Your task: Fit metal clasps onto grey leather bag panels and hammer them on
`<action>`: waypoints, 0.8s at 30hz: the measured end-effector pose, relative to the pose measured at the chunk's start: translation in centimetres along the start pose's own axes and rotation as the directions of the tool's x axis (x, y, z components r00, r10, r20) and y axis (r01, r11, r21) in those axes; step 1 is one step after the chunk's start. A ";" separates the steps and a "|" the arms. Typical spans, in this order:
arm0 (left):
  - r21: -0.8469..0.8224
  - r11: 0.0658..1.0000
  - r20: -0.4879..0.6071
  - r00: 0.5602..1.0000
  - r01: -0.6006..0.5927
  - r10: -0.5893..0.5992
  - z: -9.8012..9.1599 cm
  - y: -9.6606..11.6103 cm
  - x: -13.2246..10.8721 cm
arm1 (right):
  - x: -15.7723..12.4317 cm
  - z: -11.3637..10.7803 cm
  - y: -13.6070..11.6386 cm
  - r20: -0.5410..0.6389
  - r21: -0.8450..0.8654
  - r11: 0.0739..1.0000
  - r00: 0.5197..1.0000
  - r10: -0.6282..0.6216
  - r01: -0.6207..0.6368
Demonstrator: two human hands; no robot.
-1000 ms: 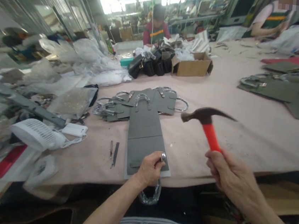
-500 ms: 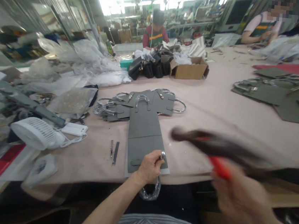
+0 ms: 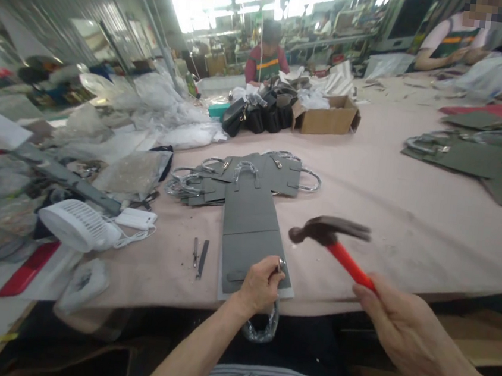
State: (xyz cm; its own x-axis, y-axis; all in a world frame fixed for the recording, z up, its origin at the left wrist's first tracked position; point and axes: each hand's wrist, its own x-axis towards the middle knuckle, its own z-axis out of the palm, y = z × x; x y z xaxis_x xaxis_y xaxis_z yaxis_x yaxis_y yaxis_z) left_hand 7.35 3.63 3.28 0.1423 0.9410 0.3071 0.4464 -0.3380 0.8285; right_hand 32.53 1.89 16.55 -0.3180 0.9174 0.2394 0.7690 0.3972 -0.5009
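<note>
1. 1 hammer (image 3: 334,239), orange-red handle, gripped in right hand (image 3: 395,311); head raised, apart from panel (image 3: 252,215).
2. Left hand (image 3: 259,281) at panel's near end, fingers pinched round small shiny piece (image 3: 281,266).
3. Panel grey, flat at near edge of table (image 3: 360,175); far end overlaps pile (image 3: 215,188) of similar pieces. 1 plastic-wrapped loop (image 3: 266,332) hangs past table edge, below left hand.
4. Left of panel: 1 thin rod (image 3: 195,251), 1 flat strip (image 3: 202,259), near each other. Farther left, fan (image 3: 74,223).
5. Beyond pile: black bags (image 3: 254,118) beside box (image 3: 327,119).
</note>
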 end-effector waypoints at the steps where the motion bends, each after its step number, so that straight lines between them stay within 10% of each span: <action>1: -0.001 1.000 0.004 1.000 -0.007 0.007 0.0 0.0 0.0 | 0.3 0.5 1.1 0.008 0.048 0.996 0.997 0.077 -0.077; 9: 0.049 0.999 0.018 1.000 -0.010 0.009 -0.4 0.3 0.3 | 4.1 9.8 9.3 0.135 -0.084 0.962 0.953 0.271 -0.261; 16: 0.016 0.999 0.017 0.999 -0.029 0.028 -0.5 0.5 -0.1 | 2.8 14.6 4.8 -0.002 0.065 0.973 0.975 -0.220 0.220; 19: -0.077 0.995 -0.020 0.998 0.065 -0.067 -0.2 0.5 0.0 | 1.4 16.6 2.9 0.052 0.188 0.956 0.969 -0.240 0.226; 24: -0.504 0.758 -0.193 0.801 0.415 -0.567 -2.0 0.4 1.7 | 0.3 17.9 2.4 0.028 0.229 0.961 0.986 -0.165 0.155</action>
State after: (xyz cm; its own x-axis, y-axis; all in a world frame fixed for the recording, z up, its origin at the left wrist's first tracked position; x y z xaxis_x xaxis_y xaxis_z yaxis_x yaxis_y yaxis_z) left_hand 6.00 5.11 5.04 -0.3096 0.9415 -0.1333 -0.0475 0.1247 0.9911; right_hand 24.40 3.56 0.52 -0.4560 0.8395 0.2954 0.5631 0.5293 -0.6346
